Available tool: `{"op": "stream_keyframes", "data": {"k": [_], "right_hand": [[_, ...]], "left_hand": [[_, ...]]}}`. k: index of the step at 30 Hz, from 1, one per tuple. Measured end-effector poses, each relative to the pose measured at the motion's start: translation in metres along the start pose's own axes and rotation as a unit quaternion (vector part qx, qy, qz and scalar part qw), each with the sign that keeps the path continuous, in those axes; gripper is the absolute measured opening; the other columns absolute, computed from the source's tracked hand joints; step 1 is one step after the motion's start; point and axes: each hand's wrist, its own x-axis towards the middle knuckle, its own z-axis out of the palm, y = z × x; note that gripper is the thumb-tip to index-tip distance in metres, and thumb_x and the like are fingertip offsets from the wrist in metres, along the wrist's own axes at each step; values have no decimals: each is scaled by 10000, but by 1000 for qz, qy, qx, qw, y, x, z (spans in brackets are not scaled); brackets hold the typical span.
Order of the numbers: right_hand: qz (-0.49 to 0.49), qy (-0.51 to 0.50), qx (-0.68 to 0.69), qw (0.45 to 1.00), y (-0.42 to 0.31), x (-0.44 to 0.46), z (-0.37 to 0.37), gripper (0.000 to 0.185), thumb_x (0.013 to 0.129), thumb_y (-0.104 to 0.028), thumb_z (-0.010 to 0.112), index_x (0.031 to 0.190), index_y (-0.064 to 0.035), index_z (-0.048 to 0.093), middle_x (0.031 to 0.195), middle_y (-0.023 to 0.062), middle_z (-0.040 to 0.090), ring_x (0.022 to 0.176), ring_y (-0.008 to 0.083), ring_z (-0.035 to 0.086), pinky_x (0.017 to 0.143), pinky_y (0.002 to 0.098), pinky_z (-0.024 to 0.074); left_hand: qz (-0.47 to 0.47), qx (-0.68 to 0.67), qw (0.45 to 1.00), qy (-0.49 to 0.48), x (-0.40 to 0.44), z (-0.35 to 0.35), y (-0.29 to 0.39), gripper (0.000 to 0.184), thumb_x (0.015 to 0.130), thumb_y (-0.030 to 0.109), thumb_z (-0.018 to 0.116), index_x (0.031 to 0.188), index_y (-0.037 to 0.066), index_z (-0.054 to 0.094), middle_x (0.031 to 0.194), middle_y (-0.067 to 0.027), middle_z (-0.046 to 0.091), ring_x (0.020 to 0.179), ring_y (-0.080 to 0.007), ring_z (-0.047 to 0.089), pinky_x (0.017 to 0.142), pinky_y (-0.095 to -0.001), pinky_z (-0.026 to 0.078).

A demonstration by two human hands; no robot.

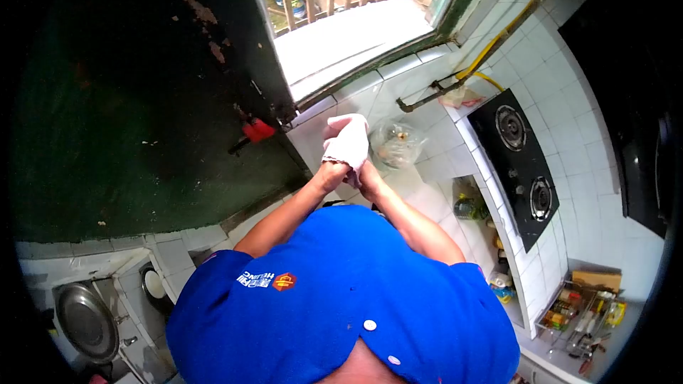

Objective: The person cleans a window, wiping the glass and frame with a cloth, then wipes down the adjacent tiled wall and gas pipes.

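Note:
A pale pink-white cloth point(347, 141) is held up in front of the chest, near the middle of the head view. My left hand point(331, 175) is at the cloth's lower edge, its fingers largely covered by the fabric. My right hand point(368, 176) grips the cloth from the right side, close against my left hand. Just beyond and to the right, a clear plastic bag point(398, 145) with something inside sits by the tiled wall.
An open window point(356, 43) is ahead, beside a dark green door point(128, 114). At right are a black gas stove point(516, 163), a yellow pipe point(498, 37) and a rack of bottles and utensils point(580, 316). A metal basin point(87, 320) stands at lower left.

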Motion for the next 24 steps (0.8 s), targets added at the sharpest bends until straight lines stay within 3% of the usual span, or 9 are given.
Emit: {"op": "stream_keyframes", "data": {"k": [3,4,6,7,9,11,19,21,24], "right_hand": [[-92,37,-47,994,3,-8,-10,235,955,-197,475,1131,-60,550,762,12,585,659,134,583,557,270,454],[-111,47,-61,991,2,-9,-12,236,954,-197,477,1133,-61,548,771,13,584,670,135,581,568,272,451],[-145,69,-88,983,-2,-9,-18,237,953,-196,483,1139,-62,543,787,14,582,693,138,576,591,277,447],[-159,77,-96,980,-5,-6,-20,238,953,-196,485,1141,-63,541,796,15,581,704,140,574,603,279,445],[-190,92,-113,971,-13,-2,-28,240,951,-196,490,1147,-64,537,813,17,578,727,143,570,625,284,440],[-226,113,-129,959,-24,0,-39,243,950,-195,495,1152,-66,533,829,19,576,750,146,565,648,288,435],[-339,163,-198,905,-94,21,-102,258,946,-193,516,1174,-71,516,896,26,568,841,158,547,740,307,417],[-357,165,-217,893,-116,28,-119,263,945,-193,521,1179,-72,512,913,27,565,864,161,543,763,312,413],[-381,173,-256,872,-151,40,-145,272,943,-192,528,1187,-74,506,938,30,562,898,166,536,797,318,406]], "left_hand": [[-61,-106,983,-140,-4,-11,44,402,864,171,594,1220,-15,598,1107,-95,644,1009,-211,597,881,-339,491],[-3,-85,979,-183,-2,-11,41,387,878,178,587,1219,-4,601,1173,-106,620,1069,-229,576,916,-358,475],[-67,-123,962,-233,2,-3,38,404,878,203,623,1237,20,597,1272,-118,580,1199,-255,513,1038,-386,399],[-12,-106,971,-212,2,7,38,460,854,215,675,1262,24,581,1289,-118,574,1210,-250,512,1049,-380,395],[-50,-72,976,-202,-2,14,39,518,828,238,724,1279,32,574,1304,-124,564,1221,-248,506,1050,-380,394],[-1,-32,983,-182,1,21,47,590,816,246,763,1314,18,545,1332,-112,550,1228,-238,506,1041,-379,405],[-66,-174,966,-182,51,74,69,802,766,279,819,1415,18,428,1414,-117,486,1298,-249,454,1110,-379,333],[-70,35,958,-277,62,80,69,810,779,263,796,1437,7,399,1459,-128,441,1349,-267,402,1143,-393,278],[27,32,955,-293,86,97,86,680,811,227,749,1396,15,473,1477,-173,426,1404,-289,334,1160,-404,235]]}}
